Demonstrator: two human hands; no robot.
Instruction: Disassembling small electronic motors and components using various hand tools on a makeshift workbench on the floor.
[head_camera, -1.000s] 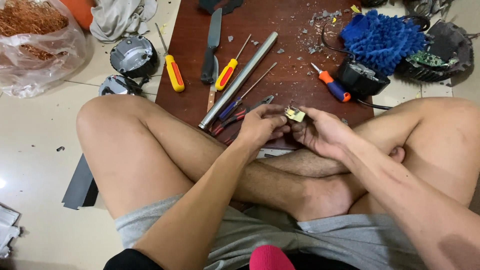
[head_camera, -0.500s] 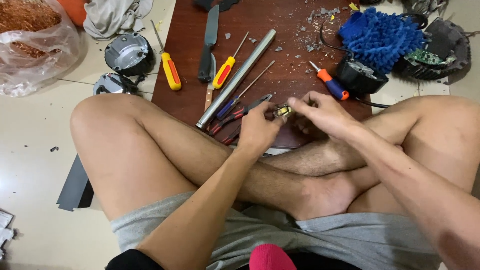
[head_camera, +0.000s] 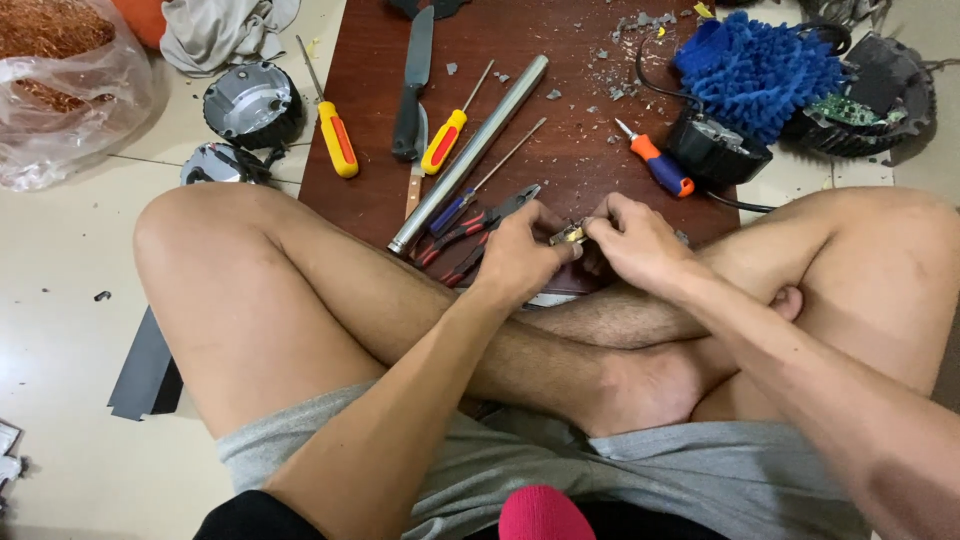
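lap: person sits cross-legged on the floor, both forearms reaching forward over the shins; grey shorts and something pink at the bottom edge get cut off by the frame

left hand (head_camera: 515, 255): fingers curled in tight, thumb and forefinger pinching one side of the small brass-coloured metal part (head_camera: 568, 236)

right hand (head_camera: 635, 240): fingers bent and closed on the other side of the same part; it sits between the two hands, right at the near edge of the dark wooden board (head_camera: 560, 110), above the shins

slip risk: the part is tiny and held only by fingertips, so I reckon one twist too hard and it pops out and vanishes under a leg

poke risk: the red-handled pliers (head_camera: 470, 235) lie just beside the left knuckles (jaw end pointing toward the hand), could nick a finger if it slides

hard to see: the fingers cover most of the part, so honestly can't tell what it is or whether it's one piece or two

further out: long metal tube (head_camera: 470, 150), yellow screwdriver (head_camera: 338, 140), knife (head_camera: 412, 85); grey chips scattered on the board could get under a hand

far edge: blue fluffy mitt (head_camera: 760, 70) hides part of the black housing behind it; plastic bag of copper wire (head_camera: 55, 70) is cropped at the left
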